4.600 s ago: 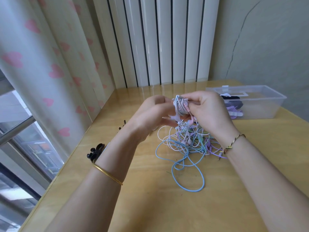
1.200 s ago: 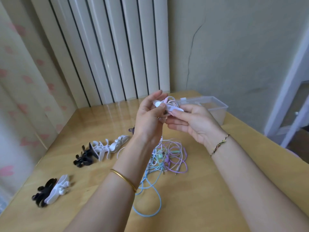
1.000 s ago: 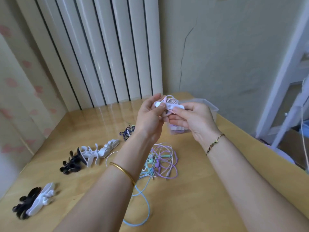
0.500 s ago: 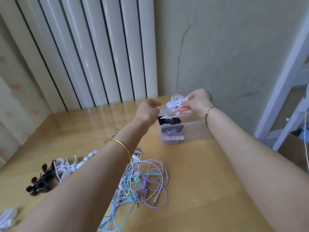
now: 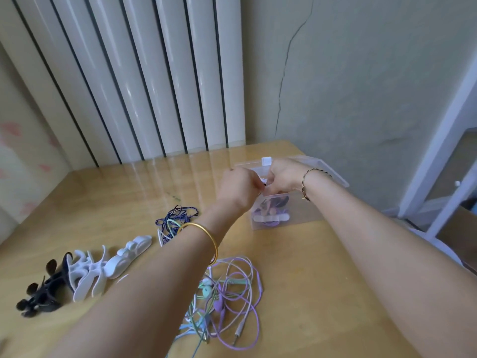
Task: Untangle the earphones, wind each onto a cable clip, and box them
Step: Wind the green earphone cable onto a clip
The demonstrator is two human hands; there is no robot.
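Nearest, well short of the clear plastic box (image 5: 307, 210), the loose tangle of pastel earphone cables (image 5: 227, 301) lies on the wooden table (image 5: 322, 280). White and black plastic cable clips (image 5: 85, 275) lie far to the box's left. Over the box's open mouth the right hand (image 5: 282, 177) pinches a white clip wound with earphone cord (image 5: 263, 180). The left hand (image 5: 237, 187) has curled fingers at it, though whether they grip is unclear. Best lower it flat beside the wound bundles (image 5: 271, 218) inside, then let go.

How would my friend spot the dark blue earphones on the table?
Start at the wooden table, then look between the white cable clips and the clear plastic box. The dark blue earphones lie there in a small heap; the tangled earphones nearer are all pastel.
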